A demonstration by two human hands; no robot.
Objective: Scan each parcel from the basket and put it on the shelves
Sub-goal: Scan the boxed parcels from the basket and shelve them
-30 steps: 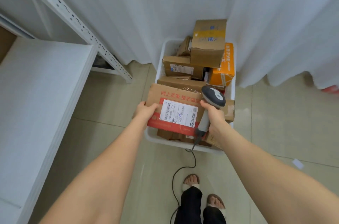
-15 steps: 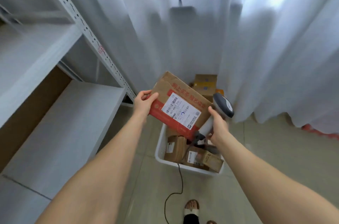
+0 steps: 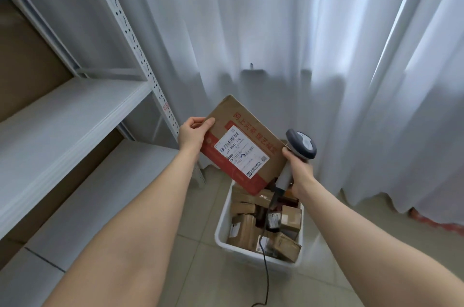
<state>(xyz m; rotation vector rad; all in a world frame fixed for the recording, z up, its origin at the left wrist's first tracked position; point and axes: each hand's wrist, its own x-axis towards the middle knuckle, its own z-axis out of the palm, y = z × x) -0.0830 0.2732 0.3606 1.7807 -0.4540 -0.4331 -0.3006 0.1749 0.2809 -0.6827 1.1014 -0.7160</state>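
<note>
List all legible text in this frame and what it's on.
"507-P802 T70": white shipping label on the held cardboard parcel.
"网上买茶": red print on that parcel; following characters unclear.
Red sticker on shelf upright, labels on basket parcels: too small to read.

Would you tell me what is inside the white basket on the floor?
The white basket holds a jumble of small brown cardboard parcels, some with labels. Its far end is covered by the large parcel in the left hand and by the scanner.
</note>
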